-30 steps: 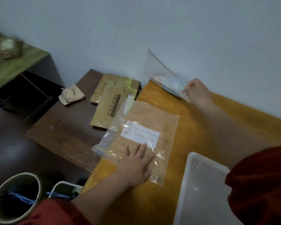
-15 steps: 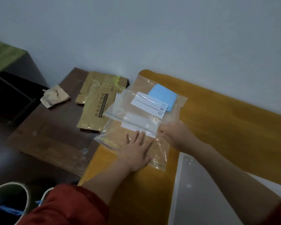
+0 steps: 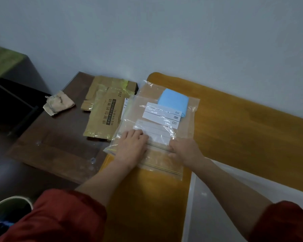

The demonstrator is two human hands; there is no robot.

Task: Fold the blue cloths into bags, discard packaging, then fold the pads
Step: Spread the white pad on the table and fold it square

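Folded light-blue cloth [image 3: 173, 101] sits at the far end of the top clear plastic zip bag [image 3: 147, 117], left hand [image 3: 131, 147] flat on its near edge, fingers together, right hand [image 3: 185, 151] at its near corner (pinching? can't tell), so uneven pressing could skid this slick bag sideways.

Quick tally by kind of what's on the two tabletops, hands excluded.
Clear zip bags: 2
Folded blue cloth: 1
Flat brown packaging pieces: 2
Crumpled paper wad: 1
White tray: 1
Total: 7
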